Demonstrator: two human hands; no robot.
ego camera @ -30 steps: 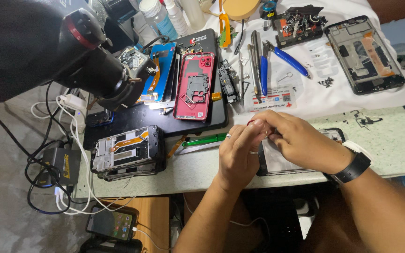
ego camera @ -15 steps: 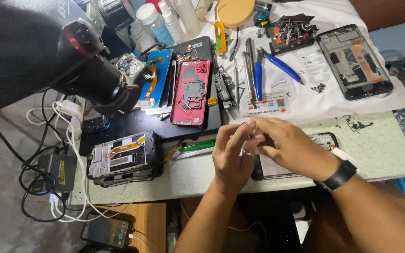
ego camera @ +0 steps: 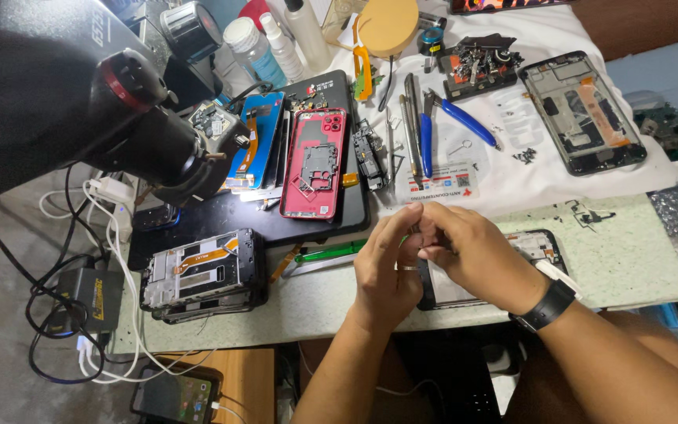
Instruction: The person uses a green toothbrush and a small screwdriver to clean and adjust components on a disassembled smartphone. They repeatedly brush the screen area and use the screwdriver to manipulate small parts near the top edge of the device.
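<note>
both hands (ego camera: 425,255) together, seemingly pinching

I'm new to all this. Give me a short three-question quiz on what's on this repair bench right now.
1. True or false: the left hand and right hand are pressed together above the dark opened phone lying on the bench edge.
2. Which tool lies right of the red phone back frame?
A. blue-handled pliers
B. a hammer
C. a paintbrush
3. What does the right arm wear at the wrist?

Key
1. True.
2. A.
3. A black wristband.
</note>
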